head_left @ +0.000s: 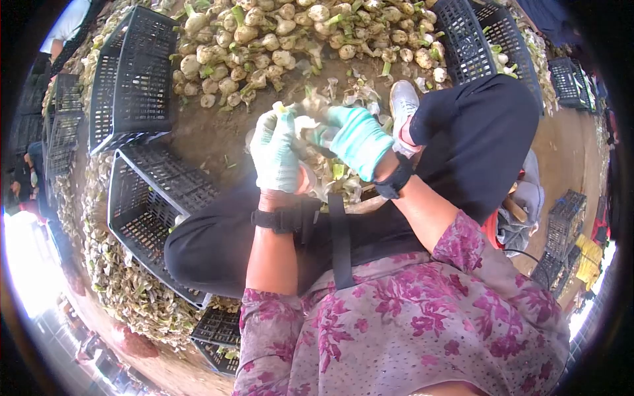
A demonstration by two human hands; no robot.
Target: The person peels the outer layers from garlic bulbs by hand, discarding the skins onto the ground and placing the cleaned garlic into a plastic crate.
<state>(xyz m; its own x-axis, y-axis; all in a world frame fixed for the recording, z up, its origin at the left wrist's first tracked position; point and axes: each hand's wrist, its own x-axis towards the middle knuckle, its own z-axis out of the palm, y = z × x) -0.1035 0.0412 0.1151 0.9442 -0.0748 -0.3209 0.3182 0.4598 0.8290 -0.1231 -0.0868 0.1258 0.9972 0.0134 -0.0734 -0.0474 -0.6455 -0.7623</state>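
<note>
Here's the left hand (275,152), in a pale glove, gripping what is looking like a bulb (282,108), fingers wrapped round it, a yellowish-green tip poking out on top and the glove hiding most of the rest. Just beside it, the right hand (360,137), in a teal glove, is bending its fingers near some pale skin (305,124); blur is covering the fingertips, so I'm not telling whether they're pinching anything. Beyond the hands, a big heap (284,39) of bulbs is spreading over the dirt floor (205,138), a black crate (135,76) standing to its left.
</note>
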